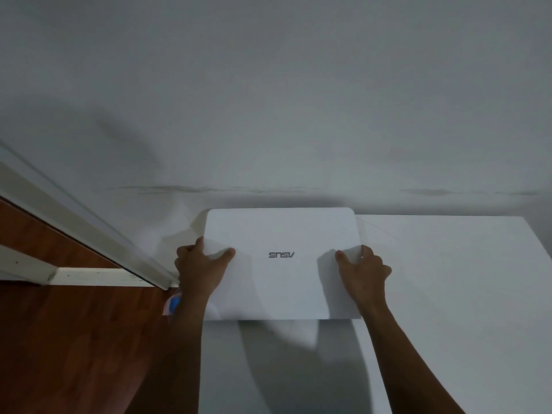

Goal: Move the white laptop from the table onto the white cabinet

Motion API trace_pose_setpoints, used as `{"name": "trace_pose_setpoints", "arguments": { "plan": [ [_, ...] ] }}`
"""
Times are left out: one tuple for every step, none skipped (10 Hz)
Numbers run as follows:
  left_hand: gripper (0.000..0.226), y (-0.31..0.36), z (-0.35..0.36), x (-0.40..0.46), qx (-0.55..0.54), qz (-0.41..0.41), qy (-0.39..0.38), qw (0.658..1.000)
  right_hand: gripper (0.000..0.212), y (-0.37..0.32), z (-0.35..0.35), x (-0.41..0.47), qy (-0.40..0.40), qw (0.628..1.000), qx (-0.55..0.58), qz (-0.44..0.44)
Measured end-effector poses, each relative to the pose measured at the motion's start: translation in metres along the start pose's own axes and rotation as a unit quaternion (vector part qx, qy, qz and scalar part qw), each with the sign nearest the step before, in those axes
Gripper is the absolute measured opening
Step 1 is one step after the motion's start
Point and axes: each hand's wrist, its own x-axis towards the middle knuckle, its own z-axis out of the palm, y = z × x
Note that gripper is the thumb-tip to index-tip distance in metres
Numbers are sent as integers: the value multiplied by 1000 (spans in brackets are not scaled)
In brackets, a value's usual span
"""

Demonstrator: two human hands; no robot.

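Observation:
The closed white laptop (pixel 282 282) lies flat over the left part of the white cabinet top (pixel 454 294), its logo upside down to me and its far edge close to the wall. My left hand (pixel 200 270) grips its left edge, thumb on the lid and fingers wrapped around the side. My right hand (pixel 363 271) grips its right edge the same way. I cannot tell whether the laptop rests on the cabinet or hovers just above it; a shadow falls below its near edge.
A pale wall (pixel 268 100) rises right behind the cabinet. To the left lie reddish wooden floor (pixel 74 339), a white skirting board (pixel 104 276) and a white door frame (pixel 89 228). A small blue and pink object (pixel 173 304) shows beside my left forearm.

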Motion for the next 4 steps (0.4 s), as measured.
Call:
{"name": "trace_pose_setpoints", "arguments": {
  "plan": [
    [82,-3,2,-6,2,16,11,1000,64,-3,1,-3,-6,1000,-18,4],
    [77,-10,4,-12,3,35,15,999,69,0,0,-4,-23,1000,2,1],
    [69,-13,2,-22,-10,51,24,998,74,4,-8,-10,-43,999,32,4],
    [63,-22,9,-47,22,101,110,989,79,12,-19,-22,-36,999,36,-20]
  ]
}}
